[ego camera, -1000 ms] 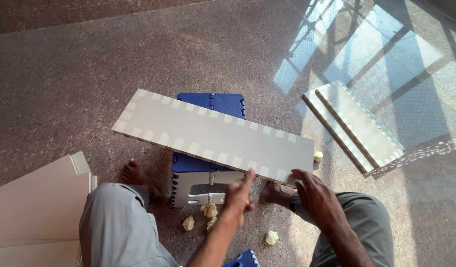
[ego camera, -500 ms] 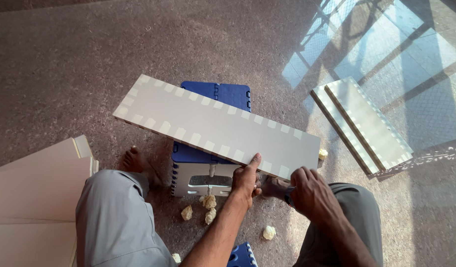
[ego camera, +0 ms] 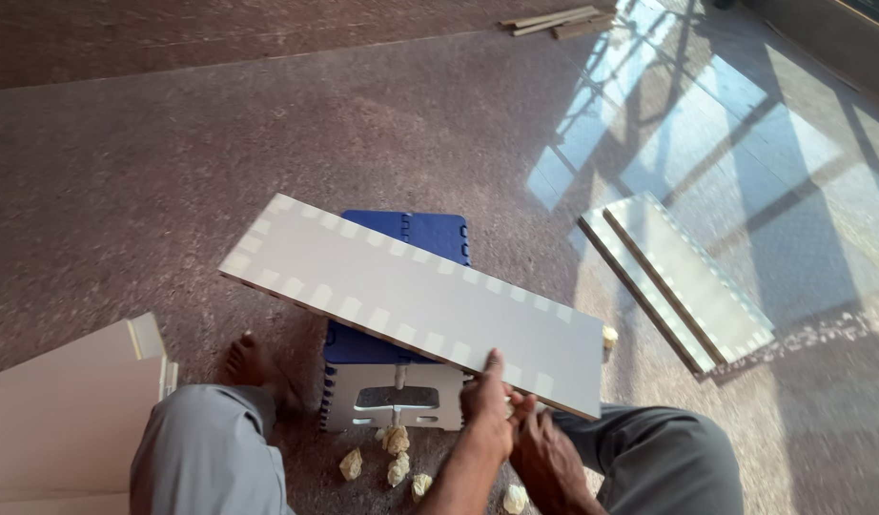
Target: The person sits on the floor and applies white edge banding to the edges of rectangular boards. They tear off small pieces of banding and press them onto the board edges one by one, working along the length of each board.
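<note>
Here a long grey board (ego camera: pixel 411 300) with pale tape patches along its edges lies across a blue folding stool (ego camera: pixel 401 358), slanting from far left to near right. The left hand (ego camera: pixel 485 405) grips the board's near edge, fingers on top — the right hand (ego camera: pixel 546 456) sits just beside it below the edge, but I cannot tell whether it is closed on anything. Crumpled tape scraps (ego camera: pixel 394 458) litter the floor (ego camera: pixel 173 153) near the stool. Two more boards (ego camera: pixel 683 281) lie at right — pale panels (ego camera: pixel 68 420) at near left.
</note>
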